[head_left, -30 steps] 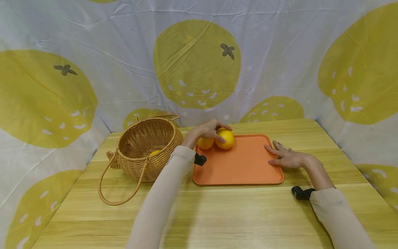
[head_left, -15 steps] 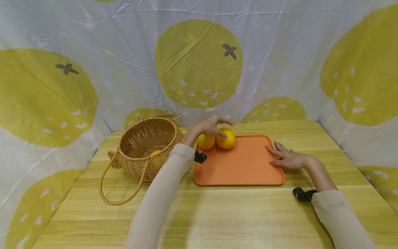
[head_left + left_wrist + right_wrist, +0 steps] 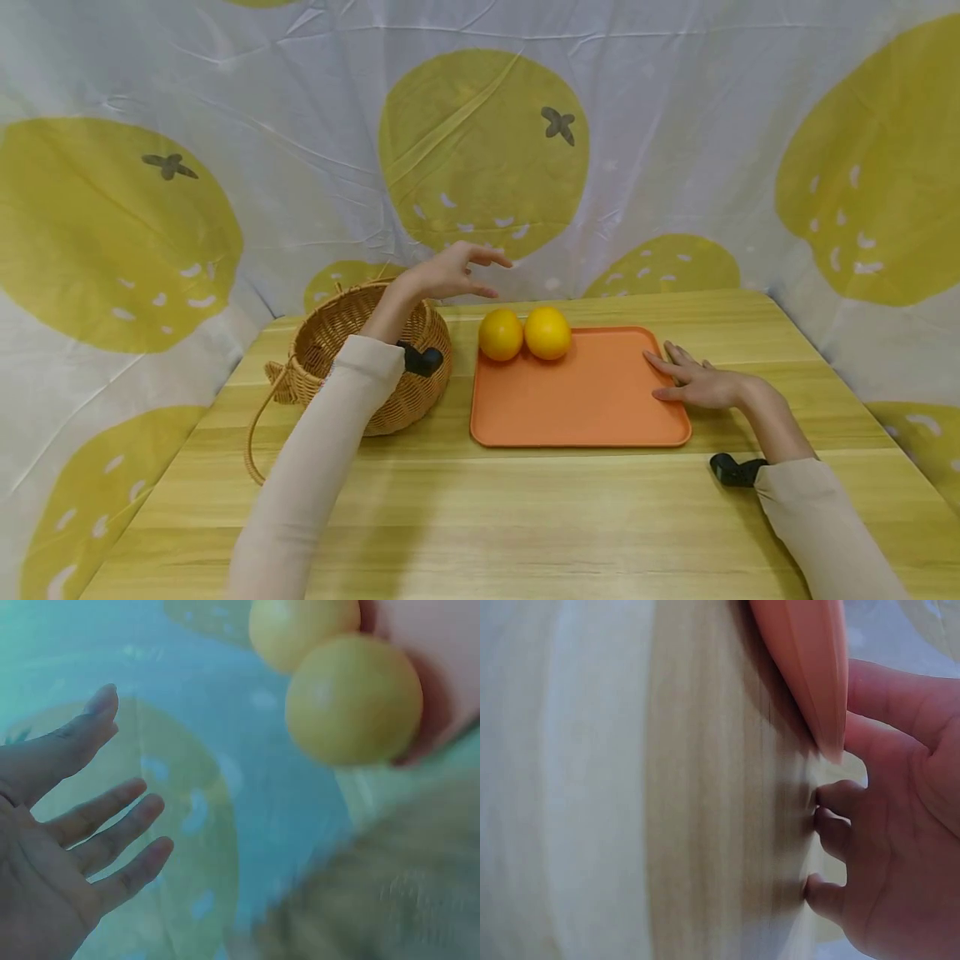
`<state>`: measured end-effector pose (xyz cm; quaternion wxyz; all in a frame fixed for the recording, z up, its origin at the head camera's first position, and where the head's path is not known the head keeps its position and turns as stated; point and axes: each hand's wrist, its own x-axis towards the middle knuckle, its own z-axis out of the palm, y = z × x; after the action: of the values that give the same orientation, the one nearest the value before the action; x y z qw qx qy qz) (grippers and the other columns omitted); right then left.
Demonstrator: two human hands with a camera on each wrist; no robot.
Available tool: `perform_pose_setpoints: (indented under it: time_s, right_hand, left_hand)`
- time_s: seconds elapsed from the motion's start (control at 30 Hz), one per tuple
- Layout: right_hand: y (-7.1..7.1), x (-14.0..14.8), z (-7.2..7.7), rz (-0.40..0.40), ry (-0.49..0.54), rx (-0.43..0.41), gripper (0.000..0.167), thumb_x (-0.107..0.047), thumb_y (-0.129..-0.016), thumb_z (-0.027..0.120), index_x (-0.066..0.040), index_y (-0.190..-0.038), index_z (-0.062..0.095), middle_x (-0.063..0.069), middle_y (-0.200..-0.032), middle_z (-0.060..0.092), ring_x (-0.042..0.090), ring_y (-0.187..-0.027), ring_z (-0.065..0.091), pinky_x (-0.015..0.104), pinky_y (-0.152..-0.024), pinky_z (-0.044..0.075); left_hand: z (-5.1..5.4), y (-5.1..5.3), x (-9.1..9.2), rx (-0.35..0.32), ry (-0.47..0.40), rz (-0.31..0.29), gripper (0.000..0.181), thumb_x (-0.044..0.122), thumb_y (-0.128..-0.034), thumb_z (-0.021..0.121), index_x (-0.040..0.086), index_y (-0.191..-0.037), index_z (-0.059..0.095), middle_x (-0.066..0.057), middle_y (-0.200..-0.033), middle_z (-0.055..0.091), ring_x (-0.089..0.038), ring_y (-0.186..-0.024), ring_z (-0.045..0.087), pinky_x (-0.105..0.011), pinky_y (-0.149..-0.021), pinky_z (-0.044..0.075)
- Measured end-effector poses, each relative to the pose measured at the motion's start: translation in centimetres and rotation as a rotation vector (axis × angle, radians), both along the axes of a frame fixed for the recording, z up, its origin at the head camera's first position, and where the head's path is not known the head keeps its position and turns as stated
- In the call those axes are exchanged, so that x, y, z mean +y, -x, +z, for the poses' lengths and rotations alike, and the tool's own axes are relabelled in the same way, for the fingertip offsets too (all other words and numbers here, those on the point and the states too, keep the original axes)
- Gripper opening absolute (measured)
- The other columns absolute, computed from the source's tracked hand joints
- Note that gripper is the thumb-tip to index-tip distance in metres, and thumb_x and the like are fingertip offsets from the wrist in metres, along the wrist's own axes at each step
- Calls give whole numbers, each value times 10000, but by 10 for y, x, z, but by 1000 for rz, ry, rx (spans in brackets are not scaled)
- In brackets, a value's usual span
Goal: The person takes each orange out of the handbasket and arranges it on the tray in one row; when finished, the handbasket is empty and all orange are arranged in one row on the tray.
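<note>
Two round orange-yellow fruits, the left one (image 3: pixel 500 335) and the right one (image 3: pixel 547 333), sit side by side at the back left of an orange tray (image 3: pixel 581 408). The left hand (image 3: pixel 442 273) is in the air above the wicker basket's (image 3: pixel 408 404) right side, fingers spread and holding nothing. In the left wrist view the empty left hand (image 3: pixel 67 847) appears beside both fruits (image 3: pixel 354 701). At the tray's right edge rests the right hand (image 3: pixel 701 383), thumb and forefinger on the rim, other fingertips on the table, as the right wrist view of this hand (image 3: pixel 900 817) shows.
The basket stands left of the tray, its long handle (image 3: pixel 255 433) hanging to the table at the left; the left forearm covers part of it. Behind the wooden table (image 3: pixel 525 525) hangs a white cloth (image 3: pixel 667 108) printed with large yellow fruits.
The left hand has let go of the right fruit and moved up and left over the basket. Both fruits stay on the tray. The right hand has kept its place.
</note>
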<state>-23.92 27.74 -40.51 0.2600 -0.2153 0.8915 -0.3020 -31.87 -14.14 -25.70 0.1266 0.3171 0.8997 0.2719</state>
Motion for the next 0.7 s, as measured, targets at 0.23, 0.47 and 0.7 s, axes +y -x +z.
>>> perform_pose_setpoints:
  time_s: [0.23,0.47,0.7]
  right_hand:
    - [0,-1,1,-3,-10,-3,866,-365,-1051,593,18,-1646,95,365,-1652,-193,564,-1515,-212,774,-1140,-152]
    - [1,1,-1,-7,-11,4,867,-372,-1047,597,15,-1647,105,367,-1654,-182,569,-1516,-200,777,-1139,-149]
    - [0,-2,-1,-3,-5,10,865,-377,-1049,593,22,-1645,108,366,-1655,-181,569,-1517,-198,776,-1139,-149]
  left_hand:
    - [13,-2,-52,7,-2,52,404,78,-965,725,30,-1361,659,-188,-1532,537,-420,-1437,473,-552,-1147,441]
    - [11,-4,-92,0,14,45,338,-15,-927,732,-85,-1253,677,-275,-1292,678,-447,-1256,623,-562,-1102,475]
    - [4,-5,-119,-9,-10,127,279,-30,-887,769,-60,-1158,707,-241,-1176,719,-404,-1177,652,-545,-1084,469]
